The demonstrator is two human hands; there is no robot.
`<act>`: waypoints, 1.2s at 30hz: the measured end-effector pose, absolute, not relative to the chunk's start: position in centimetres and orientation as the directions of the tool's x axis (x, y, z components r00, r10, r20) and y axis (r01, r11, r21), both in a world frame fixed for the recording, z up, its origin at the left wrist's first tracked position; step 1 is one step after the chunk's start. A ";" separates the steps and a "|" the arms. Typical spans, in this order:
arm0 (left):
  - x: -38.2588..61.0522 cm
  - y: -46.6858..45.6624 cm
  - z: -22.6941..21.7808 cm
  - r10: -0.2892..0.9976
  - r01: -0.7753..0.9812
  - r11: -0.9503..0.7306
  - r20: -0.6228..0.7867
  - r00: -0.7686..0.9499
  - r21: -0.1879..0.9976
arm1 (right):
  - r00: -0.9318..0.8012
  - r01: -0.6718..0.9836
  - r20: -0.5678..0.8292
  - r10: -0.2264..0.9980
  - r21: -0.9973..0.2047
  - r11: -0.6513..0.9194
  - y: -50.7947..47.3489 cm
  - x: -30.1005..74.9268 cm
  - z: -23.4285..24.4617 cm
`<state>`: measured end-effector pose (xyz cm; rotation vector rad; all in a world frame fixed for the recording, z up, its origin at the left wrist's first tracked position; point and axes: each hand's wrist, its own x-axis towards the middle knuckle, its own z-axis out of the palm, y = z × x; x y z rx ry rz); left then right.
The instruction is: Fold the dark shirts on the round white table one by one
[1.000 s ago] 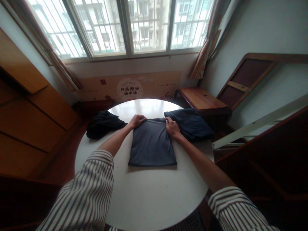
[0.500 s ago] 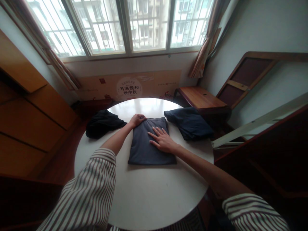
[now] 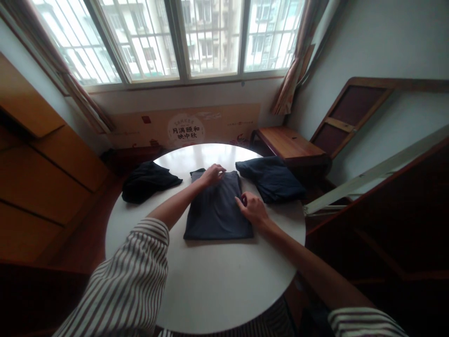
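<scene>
A folded dark grey garment lies flat on the white round table in front of me. Over its top part is my left hand, fingers stretched out and loosely bent, with nothing visible in them. My right hand is at the garment's right edge, its fingers curled and the fingertips at the cloth. A bit of darker cloth shows at the top left corner of the garment. To the left lies a bunched black garment, and to the right a folded navy garment.
Beyond the table stands a low wooden bench on the right, below a barred window. Orange-brown cabinets line the left wall. A pale slanted rail runs close to the table's right side.
My left hand has moved right from the top left corner across the garment's top. My right hand has left its flat position on the cloth, moved to the right edge and curled.
</scene>
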<state>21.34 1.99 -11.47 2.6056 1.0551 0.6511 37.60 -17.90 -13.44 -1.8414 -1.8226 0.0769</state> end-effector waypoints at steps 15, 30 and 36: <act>25.1 3.2 -13.4 0.766 0.566 -0.623 0.275 0.581 0.540 | 0.104 0.924 0.253 0.962 -0.382 0.001 -18.0 37.8 -13.8; 23.0 0.3 -11.5 0.691 0.574 -0.717 0.300 0.657 0.395 | 0.103 0.867 0.347 0.932 -0.490 0.087 -18.5 38.4 -13.5; 15.0 -0.8 -11.1 0.673 0.661 -0.739 0.103 0.732 0.130 | -0.277 0.848 0.402 0.873 -0.326 0.419 -16.6 36.7 -10.0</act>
